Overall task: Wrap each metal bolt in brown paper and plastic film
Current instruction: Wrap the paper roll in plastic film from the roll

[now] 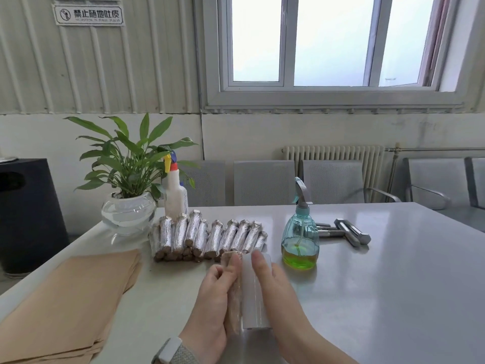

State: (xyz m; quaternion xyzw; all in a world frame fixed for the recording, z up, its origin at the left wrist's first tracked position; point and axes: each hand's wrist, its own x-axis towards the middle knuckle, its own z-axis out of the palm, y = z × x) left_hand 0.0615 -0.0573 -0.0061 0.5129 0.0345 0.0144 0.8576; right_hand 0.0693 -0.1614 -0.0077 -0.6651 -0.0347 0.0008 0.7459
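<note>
Head view, left hand: our left hand (210,298) curls round a paper-wrapped bolt (233,287), fingers closed over its upper side; a pale watch band (170,350) sits on the wrist.
Head view, right hand: our right hand (275,287) lies with fingers stretched along a roll of plastic film (253,298), steadying it rather than clenching it.
Bolt and film: the wrapped bolt lies touching the roll's left side, both lengthwise on the grey bench (380,285).
Finished pile: film-covered bolts (207,237) are stacked just beyond our hands.
Bare bolts: several unwrapped bolts (351,233) lie behind the blue-green spray bottle (300,232).
Paper: brown paper sheets (65,306) are stacked at the left.
Back left: a potted plant (128,179) and a white spray bottle (175,193).
</note>
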